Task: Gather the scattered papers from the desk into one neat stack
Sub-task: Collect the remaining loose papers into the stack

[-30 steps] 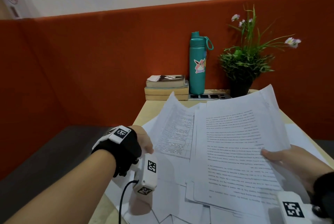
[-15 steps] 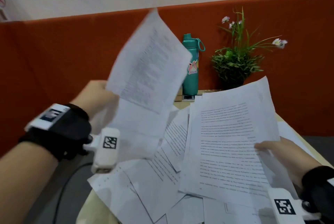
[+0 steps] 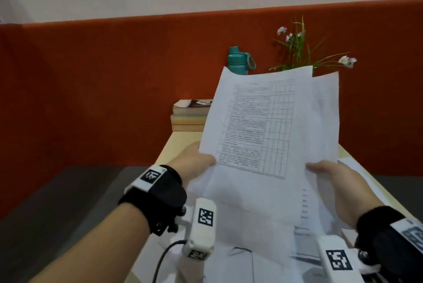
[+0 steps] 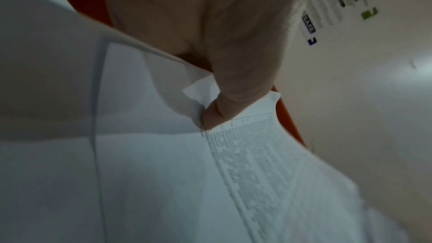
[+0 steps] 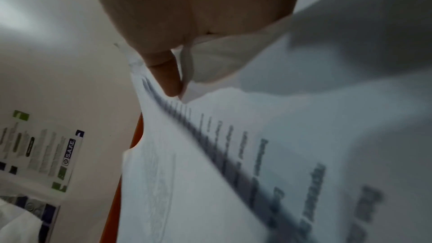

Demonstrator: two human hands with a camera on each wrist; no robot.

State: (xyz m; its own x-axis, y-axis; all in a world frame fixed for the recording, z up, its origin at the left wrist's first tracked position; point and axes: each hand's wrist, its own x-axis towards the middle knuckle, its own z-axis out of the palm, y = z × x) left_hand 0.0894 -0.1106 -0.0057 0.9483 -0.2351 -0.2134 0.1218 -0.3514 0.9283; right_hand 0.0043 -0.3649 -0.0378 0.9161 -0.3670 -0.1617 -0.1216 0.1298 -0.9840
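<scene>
item: held sheets [image 3: 270, 127], centre frame, long axis upright; left hand [image 3: 194, 161] and right hand [image 3: 329, 173] fingers pinching opposite lower edges; loose papers [image 3: 251, 260] directly below.

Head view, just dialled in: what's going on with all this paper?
A person is gathering loose papers at a desk. Both hands hold a raised bundle of sheets over the desk: the left hand grips its left edge and the right hand its right edge, thumbs on the front. A page with a printed table faces the camera. The bundle's edges are not squared up. More papers lie on the desk beneath. Books, a teal bottle and a plant stand at the back.
</scene>
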